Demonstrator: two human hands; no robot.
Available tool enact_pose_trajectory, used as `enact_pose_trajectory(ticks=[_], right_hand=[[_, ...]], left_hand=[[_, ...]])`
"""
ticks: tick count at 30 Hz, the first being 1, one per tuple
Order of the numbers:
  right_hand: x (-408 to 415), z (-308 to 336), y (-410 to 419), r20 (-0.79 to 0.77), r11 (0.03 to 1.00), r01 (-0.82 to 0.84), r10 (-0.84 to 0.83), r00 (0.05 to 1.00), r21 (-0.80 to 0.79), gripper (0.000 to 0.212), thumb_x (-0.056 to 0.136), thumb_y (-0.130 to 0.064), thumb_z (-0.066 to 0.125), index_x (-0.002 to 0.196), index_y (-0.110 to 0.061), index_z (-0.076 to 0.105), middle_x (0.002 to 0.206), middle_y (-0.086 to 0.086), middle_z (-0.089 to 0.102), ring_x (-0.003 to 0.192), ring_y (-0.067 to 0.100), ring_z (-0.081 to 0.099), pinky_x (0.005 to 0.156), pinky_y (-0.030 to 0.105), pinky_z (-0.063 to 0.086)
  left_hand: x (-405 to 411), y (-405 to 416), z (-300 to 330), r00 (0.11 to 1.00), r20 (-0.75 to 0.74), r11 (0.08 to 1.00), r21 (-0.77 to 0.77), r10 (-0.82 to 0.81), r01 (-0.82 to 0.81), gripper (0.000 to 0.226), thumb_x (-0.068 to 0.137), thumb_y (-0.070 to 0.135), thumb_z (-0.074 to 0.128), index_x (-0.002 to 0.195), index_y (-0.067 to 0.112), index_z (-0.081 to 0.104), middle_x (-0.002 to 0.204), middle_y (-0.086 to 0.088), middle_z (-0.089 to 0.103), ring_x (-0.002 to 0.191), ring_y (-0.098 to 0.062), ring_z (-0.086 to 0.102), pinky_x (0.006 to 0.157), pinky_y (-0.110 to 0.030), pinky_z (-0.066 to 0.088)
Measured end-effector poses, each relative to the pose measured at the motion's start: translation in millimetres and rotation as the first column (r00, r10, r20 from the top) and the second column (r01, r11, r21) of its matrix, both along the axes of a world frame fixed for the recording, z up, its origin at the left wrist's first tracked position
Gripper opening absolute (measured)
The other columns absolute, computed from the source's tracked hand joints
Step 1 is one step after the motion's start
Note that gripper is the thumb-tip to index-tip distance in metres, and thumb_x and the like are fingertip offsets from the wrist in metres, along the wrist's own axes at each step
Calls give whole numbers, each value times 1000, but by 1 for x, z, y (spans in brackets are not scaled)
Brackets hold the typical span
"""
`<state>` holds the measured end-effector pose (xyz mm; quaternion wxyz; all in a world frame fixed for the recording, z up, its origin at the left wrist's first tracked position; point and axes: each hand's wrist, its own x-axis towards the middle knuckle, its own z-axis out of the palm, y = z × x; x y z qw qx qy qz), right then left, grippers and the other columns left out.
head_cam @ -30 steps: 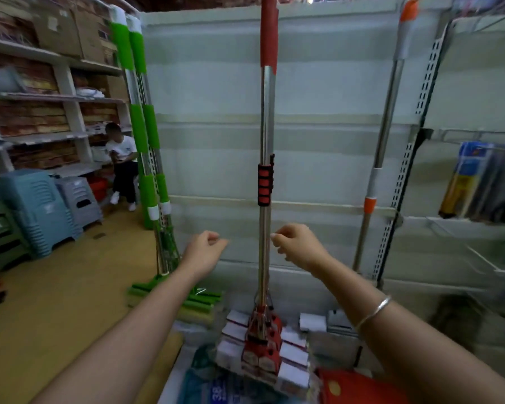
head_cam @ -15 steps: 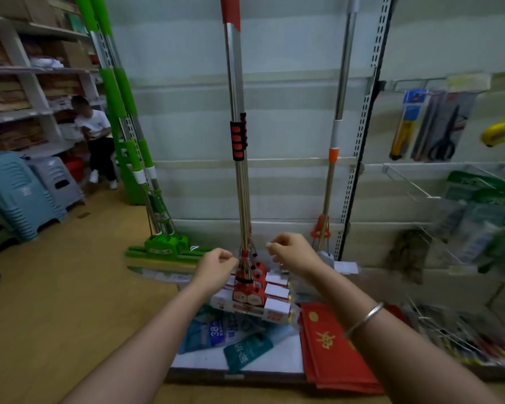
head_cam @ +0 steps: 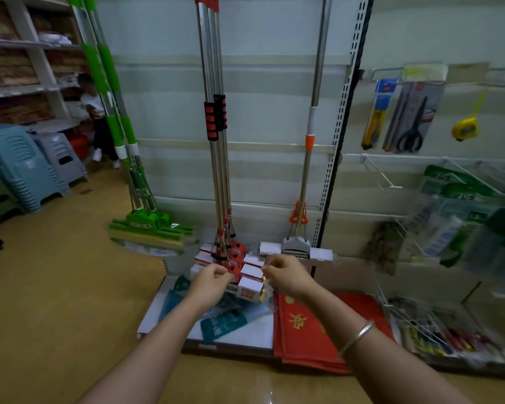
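Reaching down with both hands to the red mops (head_cam: 216,170) in a shop aisle.

Propped upright as a bundle against the white back panel, steel poles together, white-sleeved heads resting on the low shelf (head_cam: 263,330). With the left hand (head_cam: 213,279) curled at the front red head and the right hand (head_cam: 286,275) curled just beside its white sleeve; impossible to tell whether gripping anything. Flanked by green mops (head_cam: 146,223) on the left, an orange-trimmed mop (head_cam: 309,135) on the right.

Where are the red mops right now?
Head view, centre: the red mops stand against the white panel, between green mops on the left and an orange mop on the right, heads by the left hand.
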<state>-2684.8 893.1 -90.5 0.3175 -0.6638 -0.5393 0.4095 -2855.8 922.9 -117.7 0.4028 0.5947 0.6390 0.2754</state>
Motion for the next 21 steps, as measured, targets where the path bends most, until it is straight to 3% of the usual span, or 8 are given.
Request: enact_pose_trajectory(ticks=[4, 6, 8, 10, 14, 16, 19, 21], right_hand=[[28, 1, -14, 54, 1000, -6, 5, 999, 25, 19, 91, -17, 53, 80, -4, 61, 77, 11, 60, 75, 24, 60, 63, 29, 45], [39, 2, -19, 75, 999, -1, -2, 997, 40, 24, 90, -18, 53, 84, 3, 64, 79, 14, 63, 76, 22, 61, 65, 30, 47], [47, 4, -20, 68, 998, 1, -5, 998, 65, 30, 89, -19, 54, 93, 9, 63, 87, 21, 68, 79, 25, 63, 78, 40, 53], [52, 6, -21, 51, 997, 12, -16, 999, 80, 29, 90, -22, 54, 98, 4, 64, 98, 21, 68, 90, 30, 65, 87, 46, 53], [54, 9, -15, 26, 996, 25, -27, 999, 84, 23, 92, -22, 53, 97, -2, 64, 91, 15, 67, 84, 24, 62, 79, 40, 52], [54, 11, -9, 0, 996, 30, -30, 1000, 84, 27, 91, -20, 53, 97, 5, 63, 82, 12, 62, 78, 22, 58, 76, 39, 51], [53, 15, -1, -6, 997, 11, -10, 1000, 79, 27, 91, -18, 51, 100, 6, 62, 83, 13, 61, 79, 24, 59, 84, 47, 53], [52, 18, 6, 17, 996, -5, 3, 1000, 91, 25, 92, -19, 52, 100, 2, 63, 89, 14, 65, 84, 27, 62, 85, 47, 53]], left_hand=[[29, -16, -1, 999, 40, 1000, 7, 9, -10, 21, 91, 21, 55, 110, 11, 59, 108, -6, 61, 101, -21, 57, 81, -31, 45], [40, -22, 2, 999, 49, 1000, 15, 2, -2, 23, 91, 21, 55, 111, 11, 58, 108, -5, 60, 102, -21, 56, 82, -31, 45], [48, -25, 6, 998, 63, 1000, 26, -16, 14, 24, 92, 22, 55, 113, 11, 58, 106, -3, 59, 103, -21, 56, 85, -32, 46], [52, -25, 11, 998, 54, 999, 38, -31, 29, 23, 92, 23, 54, 112, 13, 58, 105, -2, 59, 102, -19, 56, 86, -33, 45], [51, -17, 21, 998, 54, 998, 63, -24, 20, 16, 91, 21, 55, 105, 14, 59, 102, -5, 63, 96, -20, 58, 77, -30, 45], [49, -10, 22, 998, 62, 998, 66, -17, 13, 13, 91, 21, 56, 102, 15, 58, 103, -6, 64, 98, -22, 59, 83, -34, 48], [46, -3, 24, 999, 33, 999, 47, -8, 6, 10, 91, 21, 56, 99, 15, 57, 102, -6, 64, 99, -23, 60, 89, -37, 49], [46, 5, 27, 1000, 26, 998, 58, 17, -19, 9, 91, 22, 56, 98, 16, 58, 95, -4, 65, 89, -20, 62, 83, -35, 51]])
